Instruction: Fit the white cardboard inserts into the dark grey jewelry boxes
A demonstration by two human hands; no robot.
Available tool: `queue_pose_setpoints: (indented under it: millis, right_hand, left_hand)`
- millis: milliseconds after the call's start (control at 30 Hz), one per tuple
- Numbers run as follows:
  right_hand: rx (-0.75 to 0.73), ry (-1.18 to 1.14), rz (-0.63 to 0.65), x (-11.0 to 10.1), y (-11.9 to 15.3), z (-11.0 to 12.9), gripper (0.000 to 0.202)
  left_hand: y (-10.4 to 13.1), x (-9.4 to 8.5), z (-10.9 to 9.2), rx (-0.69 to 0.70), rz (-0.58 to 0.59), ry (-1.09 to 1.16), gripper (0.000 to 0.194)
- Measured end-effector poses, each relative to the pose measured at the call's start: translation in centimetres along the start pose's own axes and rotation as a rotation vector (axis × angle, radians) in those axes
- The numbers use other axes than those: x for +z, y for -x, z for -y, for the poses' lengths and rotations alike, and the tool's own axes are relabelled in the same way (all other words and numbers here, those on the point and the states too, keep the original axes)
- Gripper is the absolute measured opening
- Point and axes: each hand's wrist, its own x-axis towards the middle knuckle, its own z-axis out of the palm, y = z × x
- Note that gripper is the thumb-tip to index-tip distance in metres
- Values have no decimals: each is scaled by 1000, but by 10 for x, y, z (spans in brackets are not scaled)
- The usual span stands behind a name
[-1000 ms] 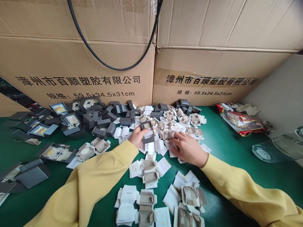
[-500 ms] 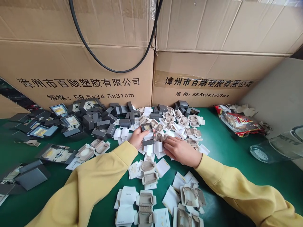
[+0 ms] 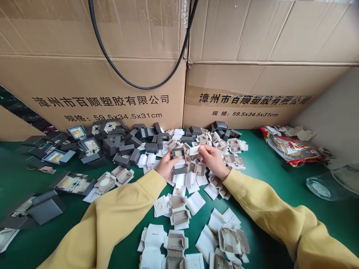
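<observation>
My left hand (image 3: 166,165) holds an open dark grey box (image 3: 180,167) upright over the middle of the pile, thumb across its edge. Inside the box a small picture-like panel and a white part show. Just to its right, my right hand (image 3: 212,160) pinches a small white card piece (image 3: 195,150) between thumb and fingers, near the box's upper right. Beneath and around both hands lie folded white and grey-brown card inserts (image 3: 177,201).
Many dark grey boxes (image 3: 123,149) are heaped at the back left. Large cardboard cartons (image 3: 112,78) stand behind, with a black cable (image 3: 140,87) hanging before them. At the right are a red plastic packet (image 3: 291,147) and a clear glass vessel (image 3: 322,186).
My right hand has risen from the inserts and now holds a white card piece beside the box. My left hand still holds the box. The whole view has shifted slightly.
</observation>
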Motion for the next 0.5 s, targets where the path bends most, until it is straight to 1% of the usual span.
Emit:
queue_pose_setpoints:
  millis: [100, 167, 233, 333, 433, 500]
  right_hand:
    - [36, -135, -10, 0, 2, -10, 41]
    - [58, -166, 4, -2, 4, -13, 41]
    - [63, -122, 16, -2, 5, -14, 37]
    - [-3, -8, 46, -1, 9, -14, 30]
    - [-84, 59, 85, 0, 11, -12, 39]
    - [-103, 97, 97, 0, 12, -12, 42]
  left_hand:
    - [-1, -3, 1, -10, 27, -7, 45]
    - [-2, -4, 2, -12, 35, -14, 47]
    - [-4, -6, 4, -4, 35, -29, 47]
    - [-6, -7, 6, 13, 33, -54, 45]
    - [-7, -8, 7, 31, 16, -81, 44]
    - [-7, -9, 8, 26, 19, -88, 43]
